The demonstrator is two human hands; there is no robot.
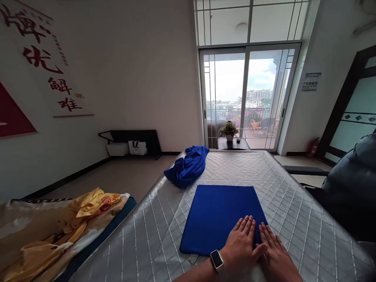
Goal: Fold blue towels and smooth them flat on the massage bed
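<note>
Blue fabric pad (217, 219) | likely being smoothed, 4 o'clock | left hand (243, 243), right hand (274, 250) flat, empty | light pressure being needed

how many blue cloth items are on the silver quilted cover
2: a crumpled blue fabric bundle at the far left of the silver quilted cover, and a flat blue rectangular fabric piece nearer, partly under the left hand. More could be hidden underneath.
</note>
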